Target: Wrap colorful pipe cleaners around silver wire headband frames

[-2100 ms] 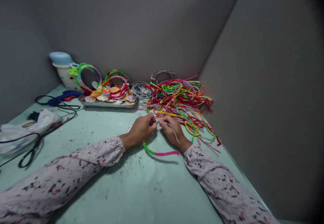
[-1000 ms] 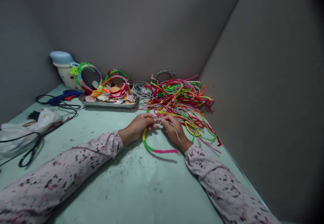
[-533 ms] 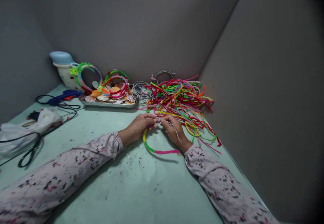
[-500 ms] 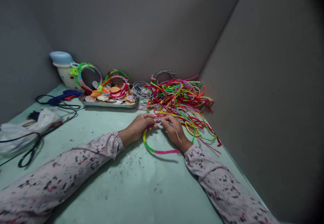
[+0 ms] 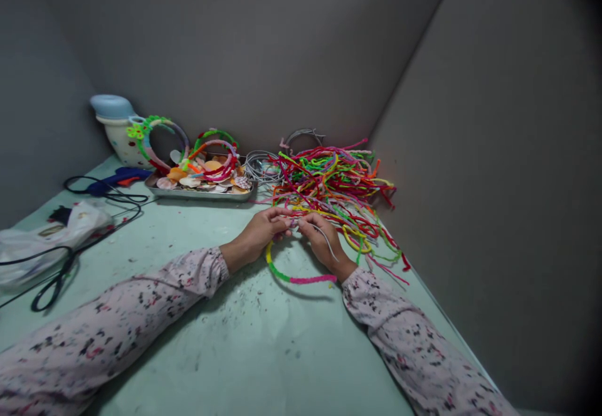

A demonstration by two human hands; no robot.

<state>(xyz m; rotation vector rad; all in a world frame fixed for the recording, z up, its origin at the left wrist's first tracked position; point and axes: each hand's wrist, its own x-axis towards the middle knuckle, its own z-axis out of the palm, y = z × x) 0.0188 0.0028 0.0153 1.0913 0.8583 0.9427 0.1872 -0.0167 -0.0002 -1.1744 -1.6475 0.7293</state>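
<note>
My left hand [image 5: 259,232] and my right hand [image 5: 322,238] meet fingertip to fingertip on the pale green table [image 5: 244,341]. Both are closed in a pinch on a curved headband [image 5: 286,275] wrapped in yellow, green and pink pipe cleaner. Its wrapped arc hangs below my hands and rests on the table. A bare grey stretch of the band [image 5: 328,244] runs across my right hand. Just behind my fingers lies a heap of coloured pipe cleaners [image 5: 336,187].
A metal tray [image 5: 200,191] of shells and finished wrapped headbands [image 5: 214,152] stands at the back, beside bare metal headbands [image 5: 261,166]. A white jar with a blue lid [image 5: 115,128], a blue glue gun [image 5: 117,179], black cables, scissors [image 5: 49,287] and a plastic bag [image 5: 51,237] lie left. Grey walls close in behind and right.
My hands have shifted slightly away from me and turned the headband, so its yellow end now shows under my left hand. Nothing else has moved.
</note>
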